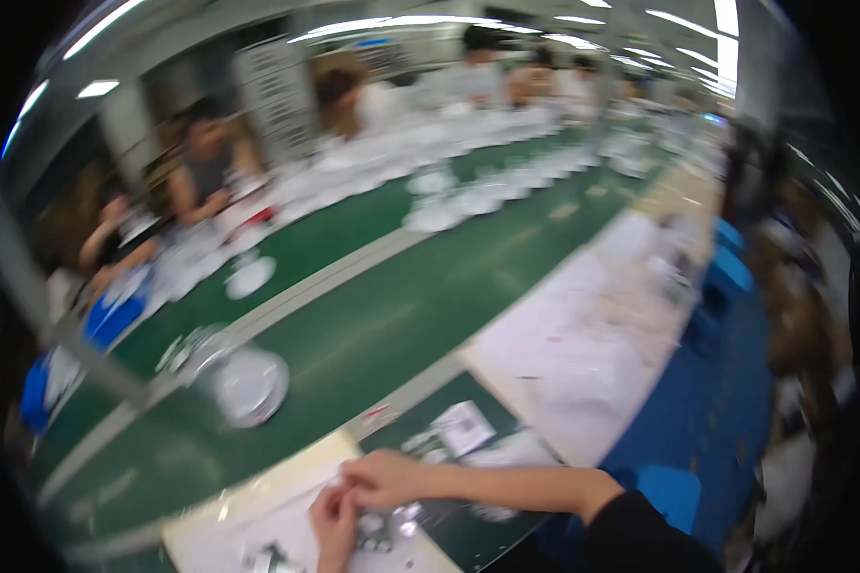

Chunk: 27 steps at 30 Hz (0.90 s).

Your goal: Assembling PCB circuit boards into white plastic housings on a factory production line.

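Nearest the lower edge, the left hand [333,523] points up and away from the wearer, over a white-topped board [215,535] on the bench. The right hand [389,479] comes in from the right, its forearm lying almost level across the view. The fingers of both are bent and meet over the board. State of each grip: cannot be determined; blur and overlap hide whether anything small is pinched between them.

Key relation: a cluster of small shiny parts [375,533] lies on the board on the wearer's side of the right hand and just to the right of the left hand. It appears near both, with the left seeming nearer in the view; contact cannot be confirmed. The cluster reads as roundish lumps, so no long axis can be stated. A second glinting piece [408,520] lies to its right.

Beyond the right forearm, a white square packet [462,427] sits tilted to the view among clear wrapping. Farther right is a pale worktop [535,358], with a blue stool [672,495] below its near end.

Past the bench runs a green belt [373,315], bearing a white round dish [249,387] and, farther along, a row of white cone-shaped pieces [483,198]. On the far side, co-workers [210,162] sit in line, blurred.
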Available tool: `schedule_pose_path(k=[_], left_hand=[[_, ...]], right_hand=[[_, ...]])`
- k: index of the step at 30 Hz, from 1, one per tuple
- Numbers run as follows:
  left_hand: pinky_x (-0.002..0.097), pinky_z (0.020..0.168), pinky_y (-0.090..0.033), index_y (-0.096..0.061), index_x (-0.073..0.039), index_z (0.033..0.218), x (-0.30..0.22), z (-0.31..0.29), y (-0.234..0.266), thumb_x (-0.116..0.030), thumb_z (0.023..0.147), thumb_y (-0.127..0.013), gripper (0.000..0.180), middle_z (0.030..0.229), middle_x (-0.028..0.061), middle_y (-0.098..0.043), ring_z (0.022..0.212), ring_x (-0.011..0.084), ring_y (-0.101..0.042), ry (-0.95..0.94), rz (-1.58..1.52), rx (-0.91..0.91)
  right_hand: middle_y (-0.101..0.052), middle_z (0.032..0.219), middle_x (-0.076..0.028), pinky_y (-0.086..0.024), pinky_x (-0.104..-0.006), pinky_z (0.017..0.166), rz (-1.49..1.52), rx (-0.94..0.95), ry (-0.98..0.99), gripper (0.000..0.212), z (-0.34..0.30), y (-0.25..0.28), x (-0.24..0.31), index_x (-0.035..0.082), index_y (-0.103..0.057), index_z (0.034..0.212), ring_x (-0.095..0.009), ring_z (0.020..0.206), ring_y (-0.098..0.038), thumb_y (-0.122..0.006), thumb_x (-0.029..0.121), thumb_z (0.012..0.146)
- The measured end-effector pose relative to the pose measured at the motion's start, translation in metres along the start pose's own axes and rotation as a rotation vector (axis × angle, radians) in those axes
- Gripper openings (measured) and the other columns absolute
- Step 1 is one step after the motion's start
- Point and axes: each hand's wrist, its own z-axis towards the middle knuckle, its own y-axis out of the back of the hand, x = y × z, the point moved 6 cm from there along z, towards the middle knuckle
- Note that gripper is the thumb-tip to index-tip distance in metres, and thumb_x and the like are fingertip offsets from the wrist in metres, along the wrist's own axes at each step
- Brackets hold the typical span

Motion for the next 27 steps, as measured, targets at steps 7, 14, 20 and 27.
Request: schedule_pose_path(k=[7, 14, 20, 27], left_hand=[[0.0249, 0.067, -0.050, -0.059, 0.002, 0.098, -0.007, 0.005, -0.027, -0.011, 0.090, -0.056, 0.015, 0.083, 0.0090, -0.066, 0.074, 0.0118, -0.062, 0.047, -0.018, 0.159], [0.0256, 0.071, -0.051, -0.061, -0.001, 0.097, 0.022, 0.002, -0.005, -0.011, 0.086, -0.061, 0.015, 0.088, 0.0059, -0.064, 0.080, 0.0127, -0.060, 0.049, 0.099, 0.072], [0.0262, 0.068, -0.049, -0.057, 0.002, 0.103, -0.005, -0.002, -0.023, -0.012, 0.093, -0.055, 0.018, 0.091, 0.0086, -0.061, 0.079, 0.0162, -0.058, 0.050, 0.009, 0.083], [0.0263, 0.065, -0.048, -0.057, 0.003, 0.097, 0.005, 0.003, -0.006, -0.011, 0.093, -0.053, 0.015, 0.086, 0.0082, -0.061, 0.073, 0.0144, -0.058, 0.097, 0.199, 0.076]], right_hand=[[-0.060, 0.062, -0.013, -0.048, -0.0308, 0.052, 0.074, -0.039, -0.133, 0.013, -0.015, 0.016, -0.012, 0.003, -0.056, 0.082, -0.023, 0.053, -0.061, -0.061, 0.014, 0.078], [-0.060, 0.068, -0.017, -0.044, -0.0410, 0.053, -0.035, -0.125, 0.030, 0.033, -0.010, 0.003, -0.019, 0.003, -0.057, 0.075, -0.034, 0.063, -0.060, -0.066, 0.035, 0.073], [-0.060, 0.066, -0.016, -0.044, -0.0399, 0.048, -0.108, -0.110, 0.084, 0.021, -0.015, 0.014, -0.007, 0.004, -0.057, 0.077, -0.033, 0.055, -0.058, -0.061, 0.025, 0.078], [-0.056, 0.064, -0.015, -0.042, -0.0426, 0.052, -0.144, -0.155, 0.127, 0.023, -0.013, 0.015, 0.010, 0.008, -0.056, 0.068, -0.036, 0.061, -0.056, -0.062, 0.029, 0.073]])
